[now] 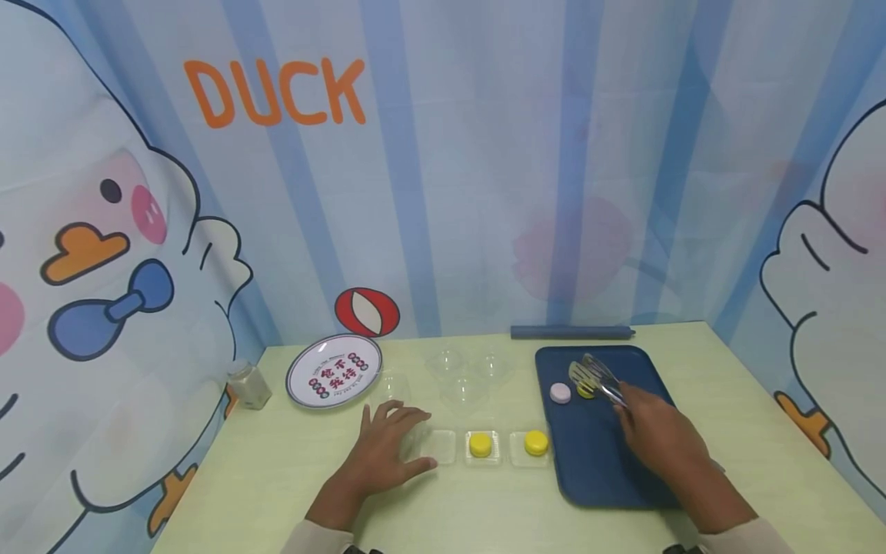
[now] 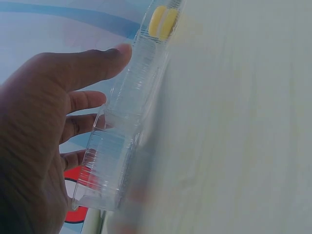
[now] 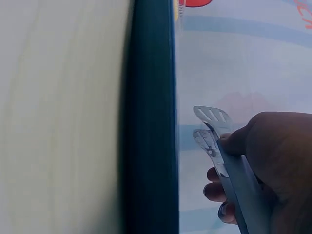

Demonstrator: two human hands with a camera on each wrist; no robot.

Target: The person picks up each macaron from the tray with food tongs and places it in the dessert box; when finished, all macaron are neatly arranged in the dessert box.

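Note:
My right hand (image 1: 661,431) grips a pair of metal tongs (image 1: 609,385) with slotted ends over the blue tray (image 1: 588,462). The tong ends overlap a yellow macaron (image 1: 586,390) in the head view; in the right wrist view they stand apart, with nothing visible between them. Left of that macaron lies a pink macaron (image 1: 560,393). My left hand (image 1: 381,454) has its fingers spread beside a clear plastic box base (image 1: 439,447). Further right in that row, two clear bases each carry a yellow macaron (image 1: 481,444), the other yellow macaron (image 1: 536,442) sitting nearest the tray.
Several clear domed lids (image 1: 464,391) stand behind the row of bases. A white plate (image 1: 334,371) with red lettering is at the back left, near a small capped jar (image 1: 249,385). Along the back edge lies a dark blue bar (image 1: 573,332). A printed curtain (image 1: 471,154) hangs behind.

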